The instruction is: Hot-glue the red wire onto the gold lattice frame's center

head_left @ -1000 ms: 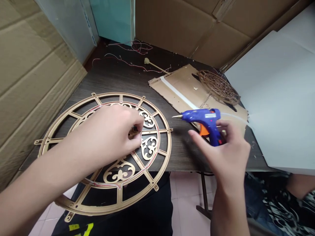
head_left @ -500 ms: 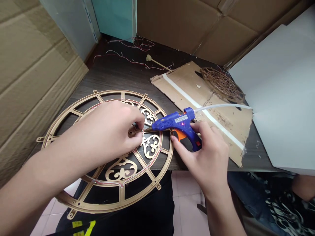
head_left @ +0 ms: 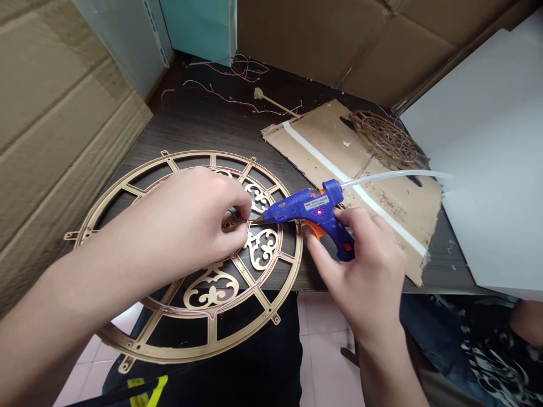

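A: While the left hand [head_left: 190, 217] pinches, fingers closed, at the hub of the gold round frame [head_left: 186, 257] on the dark table [head_left: 203, 127], what does the right hand [head_left: 365, 271] carry?

B: Blue glue gun [head_left: 311, 212], fist wrapped round its grip, nozzle touching the hub. Cardboard sheet [head_left: 360, 175] lies behind.

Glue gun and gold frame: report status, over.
Right hand grips glue gun, nozzle at frame centre. Left hand pinches a small piece at the hub. Frame overhangs table edge. Nothing between nozzle and hub.
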`<action>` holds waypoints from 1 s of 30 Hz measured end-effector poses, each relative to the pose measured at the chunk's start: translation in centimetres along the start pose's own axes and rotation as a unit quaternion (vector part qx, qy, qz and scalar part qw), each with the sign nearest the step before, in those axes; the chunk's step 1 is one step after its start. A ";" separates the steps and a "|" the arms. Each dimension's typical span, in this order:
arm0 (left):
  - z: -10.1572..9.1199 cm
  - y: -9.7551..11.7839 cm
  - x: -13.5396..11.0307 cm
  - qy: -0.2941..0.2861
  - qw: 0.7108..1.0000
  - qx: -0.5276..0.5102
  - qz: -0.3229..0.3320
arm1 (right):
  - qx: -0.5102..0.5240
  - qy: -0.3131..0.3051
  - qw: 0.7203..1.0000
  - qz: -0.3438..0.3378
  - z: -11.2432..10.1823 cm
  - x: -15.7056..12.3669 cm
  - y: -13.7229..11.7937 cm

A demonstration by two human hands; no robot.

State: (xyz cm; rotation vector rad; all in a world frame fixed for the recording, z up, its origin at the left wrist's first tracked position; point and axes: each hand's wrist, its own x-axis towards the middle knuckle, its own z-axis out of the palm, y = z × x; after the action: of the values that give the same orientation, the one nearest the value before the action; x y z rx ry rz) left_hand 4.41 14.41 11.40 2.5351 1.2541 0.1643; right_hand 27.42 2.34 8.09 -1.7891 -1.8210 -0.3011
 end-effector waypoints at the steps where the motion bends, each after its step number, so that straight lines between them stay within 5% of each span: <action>1: 0.0 0.0 0.0 0.002 1.000 0.000 0.002 | -0.003 0.002 1.000 -0.001 0.0 0.0 0.0; 30: 0.0 -0.7 -0.2 0.029 0.999 -0.021 0.030 | 0.007 0.042 0.999 -0.016 0.2 -0.3 -0.3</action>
State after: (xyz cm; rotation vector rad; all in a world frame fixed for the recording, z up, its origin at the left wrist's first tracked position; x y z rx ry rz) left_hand 3.79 14.64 11.17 2.5504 1.1832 0.2778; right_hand 27.11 2.21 7.81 -1.7140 -1.7897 -0.3689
